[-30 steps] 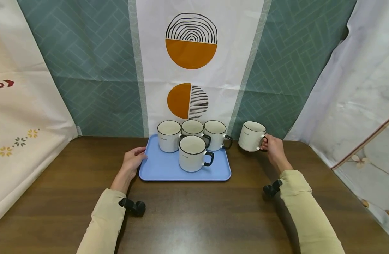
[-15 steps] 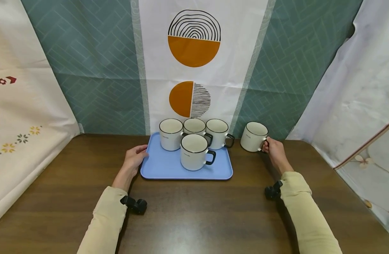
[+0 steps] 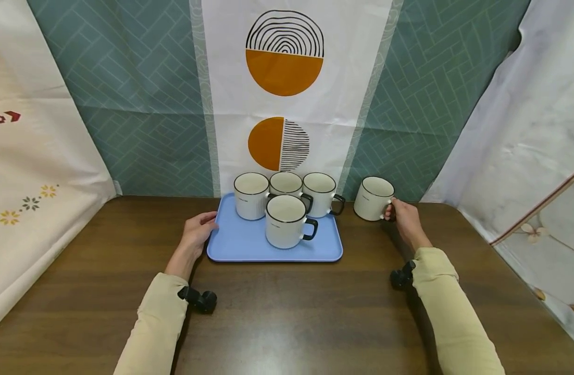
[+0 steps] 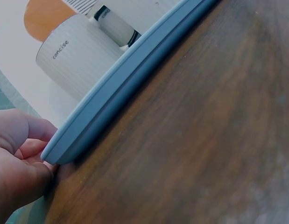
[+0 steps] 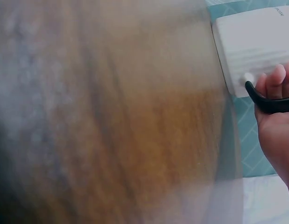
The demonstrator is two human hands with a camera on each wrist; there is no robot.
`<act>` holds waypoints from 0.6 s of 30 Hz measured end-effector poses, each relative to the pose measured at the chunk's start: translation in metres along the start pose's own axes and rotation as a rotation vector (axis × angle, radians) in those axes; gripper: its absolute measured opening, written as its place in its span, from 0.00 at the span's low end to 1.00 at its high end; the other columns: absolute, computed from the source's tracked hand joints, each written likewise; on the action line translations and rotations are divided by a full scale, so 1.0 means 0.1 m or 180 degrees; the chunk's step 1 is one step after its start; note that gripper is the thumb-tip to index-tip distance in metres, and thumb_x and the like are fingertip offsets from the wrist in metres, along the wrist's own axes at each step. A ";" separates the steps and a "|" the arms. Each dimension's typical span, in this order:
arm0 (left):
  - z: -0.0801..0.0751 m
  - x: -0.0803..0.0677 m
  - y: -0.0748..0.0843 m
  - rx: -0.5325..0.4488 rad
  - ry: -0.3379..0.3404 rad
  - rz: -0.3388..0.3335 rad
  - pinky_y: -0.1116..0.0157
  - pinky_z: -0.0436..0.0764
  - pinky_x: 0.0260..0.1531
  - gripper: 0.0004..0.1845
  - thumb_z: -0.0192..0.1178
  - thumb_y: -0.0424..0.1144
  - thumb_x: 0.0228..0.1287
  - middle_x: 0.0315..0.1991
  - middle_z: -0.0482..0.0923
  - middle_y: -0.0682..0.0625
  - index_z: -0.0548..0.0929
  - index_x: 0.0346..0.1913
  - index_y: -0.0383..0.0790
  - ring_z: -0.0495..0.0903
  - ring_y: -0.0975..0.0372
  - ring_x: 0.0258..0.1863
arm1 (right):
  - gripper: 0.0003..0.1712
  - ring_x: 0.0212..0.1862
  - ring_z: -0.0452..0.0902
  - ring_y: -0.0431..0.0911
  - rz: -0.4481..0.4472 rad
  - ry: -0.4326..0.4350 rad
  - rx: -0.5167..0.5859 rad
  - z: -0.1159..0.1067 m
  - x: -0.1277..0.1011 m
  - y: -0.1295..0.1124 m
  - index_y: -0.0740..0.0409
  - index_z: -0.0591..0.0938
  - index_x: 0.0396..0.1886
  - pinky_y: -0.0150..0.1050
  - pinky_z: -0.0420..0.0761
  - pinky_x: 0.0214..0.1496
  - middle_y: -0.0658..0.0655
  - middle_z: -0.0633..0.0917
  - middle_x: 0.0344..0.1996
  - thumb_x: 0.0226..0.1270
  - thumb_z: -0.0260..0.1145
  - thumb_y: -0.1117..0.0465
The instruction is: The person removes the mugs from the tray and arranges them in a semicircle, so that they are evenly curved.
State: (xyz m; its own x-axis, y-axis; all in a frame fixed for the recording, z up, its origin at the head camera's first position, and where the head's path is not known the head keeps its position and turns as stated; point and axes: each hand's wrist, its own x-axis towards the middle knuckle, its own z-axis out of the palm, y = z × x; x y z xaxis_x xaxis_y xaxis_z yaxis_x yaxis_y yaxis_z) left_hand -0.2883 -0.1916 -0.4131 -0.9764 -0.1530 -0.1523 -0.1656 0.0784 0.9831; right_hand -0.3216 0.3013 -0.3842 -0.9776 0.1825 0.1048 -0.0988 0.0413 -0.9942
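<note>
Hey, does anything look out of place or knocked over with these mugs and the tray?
Nothing spilled or tipped. One mug stands off the blue tray, on the table, its handle in the right hand; four sit upright on the tray.

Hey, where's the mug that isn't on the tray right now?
In the head view, the lone mug stands on the wooden table right of the blue tray, near the backdrop, with the right hand holding its handle.
</note>
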 end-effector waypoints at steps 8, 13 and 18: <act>0.00 0.00 0.02 -0.0017 0.0026 -0.0001 0.57 0.65 0.64 0.25 0.49 0.23 0.67 0.66 0.64 0.32 0.66 0.67 0.26 0.64 0.50 0.67 | 0.30 0.42 0.75 0.54 -0.0066 0.0685 -0.2004 0.00 -0.12 -0.18 0.73 0.79 0.46 0.43 0.75 0.44 0.64 0.82 0.38 0.73 0.50 0.47; 0.00 0.00 0.03 -0.0019 0.0013 -0.0024 0.57 0.65 0.64 0.25 0.49 0.23 0.67 0.66 0.64 0.32 0.66 0.67 0.26 0.64 0.50 0.67 | 0.29 0.54 0.70 0.63 -0.0231 0.0952 -0.2224 0.05 -0.21 -0.35 0.71 0.75 0.53 0.55 0.69 0.55 0.70 0.78 0.49 0.73 0.48 0.48; 0.00 0.00 0.02 -0.0016 0.0024 -0.0001 0.57 0.65 0.64 0.25 0.50 0.23 0.67 0.66 0.65 0.32 0.66 0.67 0.26 0.64 0.50 0.66 | 0.25 0.49 0.72 0.59 -0.0554 0.0968 -0.2110 0.18 -0.27 -0.51 0.70 0.77 0.50 0.50 0.70 0.49 0.67 0.79 0.45 0.73 0.51 0.51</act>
State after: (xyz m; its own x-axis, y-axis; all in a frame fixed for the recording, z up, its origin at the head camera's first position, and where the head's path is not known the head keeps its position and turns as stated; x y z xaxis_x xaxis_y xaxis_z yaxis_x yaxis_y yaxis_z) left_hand -0.2882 -0.1919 -0.4113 -0.9753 -0.1603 -0.1518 -0.1651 0.0735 0.9835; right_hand -0.2932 0.2763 -0.3365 -0.8541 0.3787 0.3565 -0.0207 0.6601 -0.7509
